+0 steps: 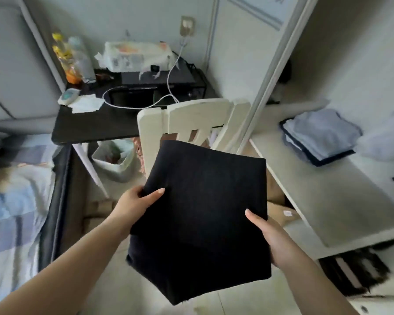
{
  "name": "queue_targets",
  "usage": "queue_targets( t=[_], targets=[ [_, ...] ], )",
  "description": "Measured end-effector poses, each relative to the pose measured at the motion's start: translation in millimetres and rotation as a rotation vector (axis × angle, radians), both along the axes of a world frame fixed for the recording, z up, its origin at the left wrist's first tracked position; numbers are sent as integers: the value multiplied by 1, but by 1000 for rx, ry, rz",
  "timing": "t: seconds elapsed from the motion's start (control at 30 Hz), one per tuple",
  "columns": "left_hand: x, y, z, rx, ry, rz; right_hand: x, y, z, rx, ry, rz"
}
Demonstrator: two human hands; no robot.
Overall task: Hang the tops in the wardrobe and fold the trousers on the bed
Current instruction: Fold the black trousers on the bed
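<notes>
A folded black garment (pixel 203 214), flat and roughly square, hangs in the air in the middle of the view. My left hand (pixel 138 204) grips its left edge, thumb on top and fingers underneath. On the right edge, my right hand (pixel 268 237) holds it the same way. The open wardrobe (pixel 341 53) is at the right, with a white shelf (pixel 323 201) just right of the garment. The bed (pixel 14 201) with a blue checked cover lies at the left edge.
A folded light-blue pile (pixel 321 137) lies on the wardrobe shelf. A white chair back (pixel 187 119) stands right behind the garment. Behind it is a black desk (pixel 96 126) with cables, bottles and a tissue pack. A lined bin (pixel 116 160) sits under the desk. Dark clothes (pixel 355 273) lie below the shelf.
</notes>
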State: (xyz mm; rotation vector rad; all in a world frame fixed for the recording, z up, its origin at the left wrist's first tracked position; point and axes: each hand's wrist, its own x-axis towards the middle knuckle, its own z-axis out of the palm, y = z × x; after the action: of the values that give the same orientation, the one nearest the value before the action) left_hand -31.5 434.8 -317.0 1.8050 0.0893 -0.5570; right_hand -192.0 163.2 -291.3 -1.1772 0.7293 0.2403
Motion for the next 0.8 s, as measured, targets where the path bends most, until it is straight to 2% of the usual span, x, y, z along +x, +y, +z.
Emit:
queue_targets(
  t=[0.33,0.53,0.8],
  targets=[
    [72,-177,5,-46,-6,-394,-18,-98,10,-14,5,-425],
    [140,-279,-7,-40,20,-587,20,-143,6,2,93,-647],
    [222,-384,-19,26,5,-750,89,-188,4,140,171,-887]
  ],
)
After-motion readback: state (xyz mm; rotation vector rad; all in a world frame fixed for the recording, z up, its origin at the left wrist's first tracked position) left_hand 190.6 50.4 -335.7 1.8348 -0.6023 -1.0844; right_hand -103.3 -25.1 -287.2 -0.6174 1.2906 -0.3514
